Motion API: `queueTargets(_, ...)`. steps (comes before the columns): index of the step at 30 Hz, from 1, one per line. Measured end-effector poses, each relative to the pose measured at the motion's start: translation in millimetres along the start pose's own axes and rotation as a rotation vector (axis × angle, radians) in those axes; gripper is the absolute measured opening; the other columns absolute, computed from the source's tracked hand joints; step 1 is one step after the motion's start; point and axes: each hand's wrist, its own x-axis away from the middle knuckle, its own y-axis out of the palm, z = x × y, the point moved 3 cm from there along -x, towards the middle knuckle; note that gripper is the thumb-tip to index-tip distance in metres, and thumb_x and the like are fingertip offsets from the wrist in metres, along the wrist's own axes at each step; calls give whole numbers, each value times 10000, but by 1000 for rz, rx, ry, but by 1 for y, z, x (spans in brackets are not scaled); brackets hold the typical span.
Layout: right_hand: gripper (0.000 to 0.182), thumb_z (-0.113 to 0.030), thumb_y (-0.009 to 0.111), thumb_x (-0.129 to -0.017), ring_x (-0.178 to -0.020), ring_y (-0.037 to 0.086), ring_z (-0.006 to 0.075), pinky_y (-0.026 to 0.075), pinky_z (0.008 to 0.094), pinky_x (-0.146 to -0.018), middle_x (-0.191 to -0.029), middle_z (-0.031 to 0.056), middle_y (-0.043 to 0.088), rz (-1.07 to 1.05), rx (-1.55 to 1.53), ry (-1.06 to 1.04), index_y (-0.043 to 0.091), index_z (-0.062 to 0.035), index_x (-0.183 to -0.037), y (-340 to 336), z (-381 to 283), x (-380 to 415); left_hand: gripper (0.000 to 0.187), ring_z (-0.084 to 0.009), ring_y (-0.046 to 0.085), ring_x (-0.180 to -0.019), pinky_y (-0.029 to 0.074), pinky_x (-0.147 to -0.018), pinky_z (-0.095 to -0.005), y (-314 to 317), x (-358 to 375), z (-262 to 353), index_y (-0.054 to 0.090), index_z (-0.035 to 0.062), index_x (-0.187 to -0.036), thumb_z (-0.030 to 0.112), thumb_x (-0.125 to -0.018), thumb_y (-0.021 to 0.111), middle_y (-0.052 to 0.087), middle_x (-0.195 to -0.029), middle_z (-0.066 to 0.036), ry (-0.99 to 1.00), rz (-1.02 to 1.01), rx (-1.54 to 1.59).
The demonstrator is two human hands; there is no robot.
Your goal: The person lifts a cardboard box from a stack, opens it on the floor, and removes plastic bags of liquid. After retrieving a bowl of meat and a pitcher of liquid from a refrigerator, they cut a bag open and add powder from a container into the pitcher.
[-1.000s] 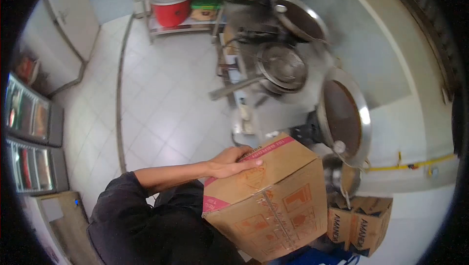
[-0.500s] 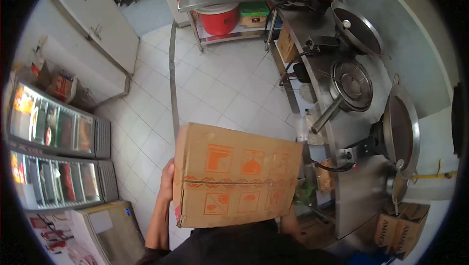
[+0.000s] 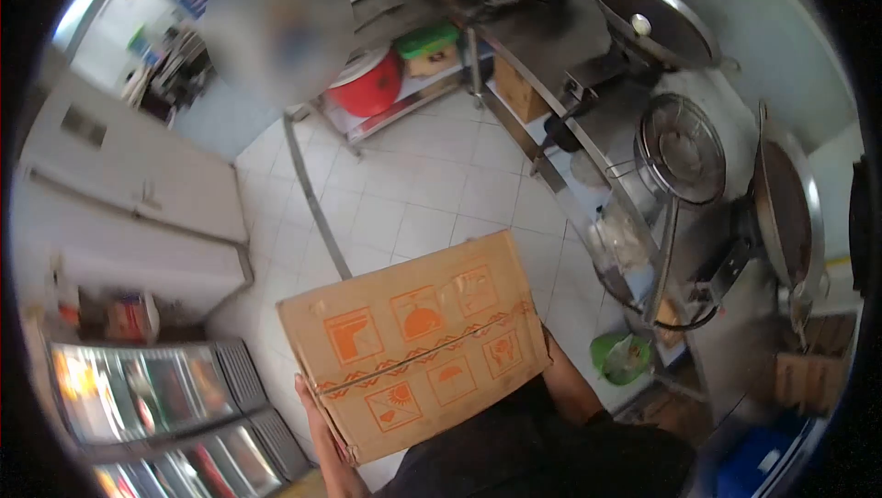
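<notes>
A: Head view. What occupies the foreground?

B: A cardboard box [image 3: 418, 342], rectangular and matt brown, held before the person's dark-clothed torso [image 3: 542, 452] and above the pale tiled floor [image 3: 441, 181]. Its uppermost face carries 6 orange pictograms in 2 rows of 3, divided by a straight seam edged with zigzag print.

A: And the hands?

B: The left hand [image 3: 322, 424] lies against the box's left side, gripping it. The right forearm [image 3: 570, 386] meets the opposite side; the right hand is hidden there, so its hold cannot be told.

A: What surrounds the box?

B: Right of the box, a green plastic container [image 3: 606, 351]; farther right, a smooth steel counter [image 3: 551, 25] bearing 2 round-rimmed metal woks [image 3: 788, 204] and a circular wire strainer [image 3: 682, 151] with a long, straight handle. Beyond the box, a glossy red tub [image 3: 369, 86], roughly cylindrical, on a low shelf. Left of the box, 2 glass-fronted fridges [image 3: 152, 392] with ribbed grey side panels.
</notes>
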Motion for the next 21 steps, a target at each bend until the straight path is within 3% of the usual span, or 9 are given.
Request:
queueTargets(4, 606, -512, 447, -992, -1255, 490, 178, 420, 370, -1012, -1356, 82, 539, 44, -68, 92, 498, -45, -1374, 9, 5, -97, 784, -302, 509, -1230, 460, -989, -450, 47, -123, 34, 355, 122, -1483, 683, -936, 371, 439, -1451, -143, 15, -10, -32)
queueTargets(10, 604, -513, 446, -992, -1259, 486, 178, 417, 373, -1016, -1363, 81, 534, 161, -178, 200, 498, -48, -1374, 40, -18, -255, 771, -289, 510, -1218, 463, -984, -442, 110, -336, 50, 370, 119, -1470, 678, -939, 375, 456, -1422, -133, -112, -52, -199)
queueTargets(15, 602, -514, 446, -993, -1263, 483, 177, 415, 374, -1019, -1369, 80, 530, 303, -210, 249, 499, -51, -1374, 22, -7, -332, 761, -278, 511, -1208, 465, -979, -436, 139, -504, 3, 383, 117, -1459, 675, -941, 379, 469, -1397, -125, -199, -167, -286)
queueTargets(21, 600, -514, 445, -993, -1267, 478, 177, 412, 377, -1022, -1375, 79, 525, 437, -260, 235, 500, -54, -1374, 2, 40, -463, 750, -266, 512, -1197, 467, -974, -428, 183, -709, -100, 398, 114, -1445, 671, -944, 383, 486, -1368, -115, -232, -350, -368)
